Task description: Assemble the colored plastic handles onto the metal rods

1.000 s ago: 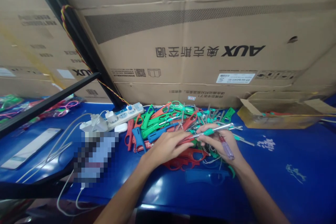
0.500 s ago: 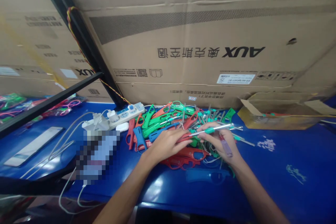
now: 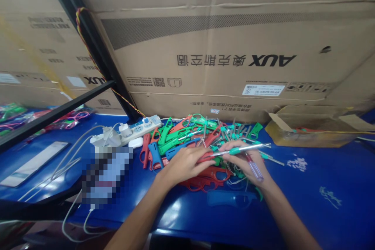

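Note:
My left hand (image 3: 186,162) is closed around a red lighter handle (image 3: 205,157), low over the heap. From it a shiny metal lighter tube (image 3: 252,147) with a teal collar points right. The fingers of my right hand (image 3: 244,160) pinch this tube near the collar. A screwdriver with a see-through purple handle (image 3: 255,168) is also held in my right hand; its tip is hidden. Beneath and behind both hands lie green lighter handles (image 3: 180,134), red lighter handles (image 3: 208,175), blue ones, and several metal tubes with teal collars and thin wires.
On the right stands an open cardboard box (image 3: 310,137) with some parts inside. A white power strip (image 3: 140,129) with chargers lies left of the heap, near a phone (image 3: 35,164), a blurred-out device and loose cables. A large carton (image 3: 228,35) forms the back.
The metal tube and its teal collar have shifted to the right. The purple handle has swung slightly right and down in my right hand. My left hand has barely moved.

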`<state>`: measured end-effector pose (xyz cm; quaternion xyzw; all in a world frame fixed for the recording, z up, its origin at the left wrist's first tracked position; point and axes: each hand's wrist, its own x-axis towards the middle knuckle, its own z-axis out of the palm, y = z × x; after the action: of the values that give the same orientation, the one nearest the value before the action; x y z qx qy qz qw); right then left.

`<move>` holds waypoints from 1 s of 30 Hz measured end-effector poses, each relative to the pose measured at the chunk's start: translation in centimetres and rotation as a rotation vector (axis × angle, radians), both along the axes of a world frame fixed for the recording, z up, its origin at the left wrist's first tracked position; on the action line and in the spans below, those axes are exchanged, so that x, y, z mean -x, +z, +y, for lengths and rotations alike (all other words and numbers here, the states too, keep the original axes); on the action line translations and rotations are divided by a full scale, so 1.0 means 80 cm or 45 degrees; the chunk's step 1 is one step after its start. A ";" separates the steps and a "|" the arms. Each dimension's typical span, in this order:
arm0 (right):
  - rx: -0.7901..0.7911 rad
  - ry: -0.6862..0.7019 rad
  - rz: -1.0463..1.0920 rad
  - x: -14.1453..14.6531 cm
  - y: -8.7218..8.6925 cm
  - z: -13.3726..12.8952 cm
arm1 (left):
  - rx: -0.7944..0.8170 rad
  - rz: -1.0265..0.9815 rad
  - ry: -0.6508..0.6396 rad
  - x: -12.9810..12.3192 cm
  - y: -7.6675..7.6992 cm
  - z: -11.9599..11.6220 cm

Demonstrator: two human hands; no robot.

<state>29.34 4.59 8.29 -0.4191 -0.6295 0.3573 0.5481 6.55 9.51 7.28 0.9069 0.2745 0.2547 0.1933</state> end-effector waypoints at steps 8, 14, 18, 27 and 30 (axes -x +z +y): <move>-0.001 0.011 -0.019 0.002 -0.003 -0.001 | 0.035 0.142 0.024 0.003 0.014 -0.010; 0.041 0.077 0.006 0.002 -0.004 -0.001 | 0.060 0.213 -0.020 0.007 0.022 -0.013; 0.051 0.102 0.023 0.002 -0.004 -0.001 | 0.055 0.251 -0.102 0.010 0.022 -0.010; 0.023 0.144 0.021 0.005 0.000 -0.003 | 0.089 0.215 -0.110 0.009 0.015 -0.008; 0.056 0.145 0.011 0.006 0.000 -0.004 | 0.101 0.213 -0.106 0.010 0.013 -0.007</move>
<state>28.86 4.30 8.30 -0.3929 -0.6419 0.4035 0.5203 5.75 8.94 8.33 0.9272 0.2616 0.1588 0.2160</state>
